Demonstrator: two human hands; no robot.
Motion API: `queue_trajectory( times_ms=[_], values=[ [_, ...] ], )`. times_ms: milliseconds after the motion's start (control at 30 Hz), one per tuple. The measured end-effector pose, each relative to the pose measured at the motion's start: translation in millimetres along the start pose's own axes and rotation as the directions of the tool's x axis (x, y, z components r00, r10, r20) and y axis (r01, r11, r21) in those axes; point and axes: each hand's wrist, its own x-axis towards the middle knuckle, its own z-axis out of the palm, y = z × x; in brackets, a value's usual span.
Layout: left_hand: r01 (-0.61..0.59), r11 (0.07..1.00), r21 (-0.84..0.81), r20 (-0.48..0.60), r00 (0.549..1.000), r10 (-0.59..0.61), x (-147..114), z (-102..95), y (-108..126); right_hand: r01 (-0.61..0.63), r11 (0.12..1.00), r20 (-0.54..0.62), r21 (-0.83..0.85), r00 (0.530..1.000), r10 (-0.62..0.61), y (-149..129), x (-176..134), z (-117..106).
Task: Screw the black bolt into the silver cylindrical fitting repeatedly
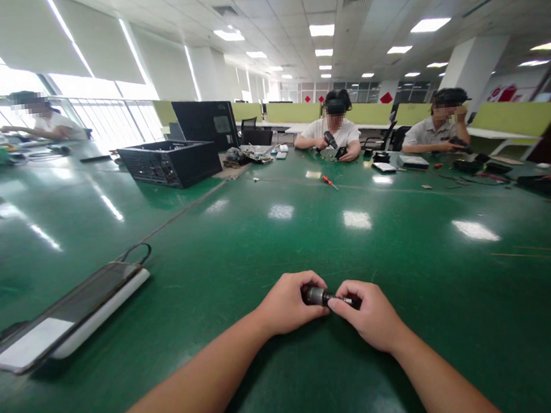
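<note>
Cylindrical metal part [317, 295] at lower centre of the frame, between the person's two hands over the green tabletop [241, 252]. Dark body, bright silver band, slimmer end. Much of it is covered by fingers, so its exact kind is uncertain.

Left hand [292, 302]: thumb and fingers curled closed around the thick end. Right hand [369, 311]: thumb and forefinger pinched on the slim end. Likely split this way because the thick body suits a full grip and the narrow end suits fingertips; a hold at both ends should also keep it from rolling.

Long axis runs across the frame, dipping slightly rightward. Slim end points right, thick end left.

Lower left: dark-faced slab device [98, 285] lying on a white slab [105, 312], slanting up to a cable loop [144, 250]; presumably set aside to leave elbow room.

Upper centre: orange-handled screwdriver [327, 180], tip toward lower right. Beyond it, a co-worker grips a power drill [330, 139]. Left of them, a black computer case [171, 166].
</note>
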Motion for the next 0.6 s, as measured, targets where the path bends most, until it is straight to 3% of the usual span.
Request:
queue_trajectory(
  times_ms=[600],
  values=[
    [-0.023, 1.0, 0.016, 0.038, 0.999, 0.023, 0.8, -2.1, 1.1, -0.006, 0.999, 0.018, -0.032, 1.0, 0.006, -3.8, -1.1, 0.7]
  ],
)
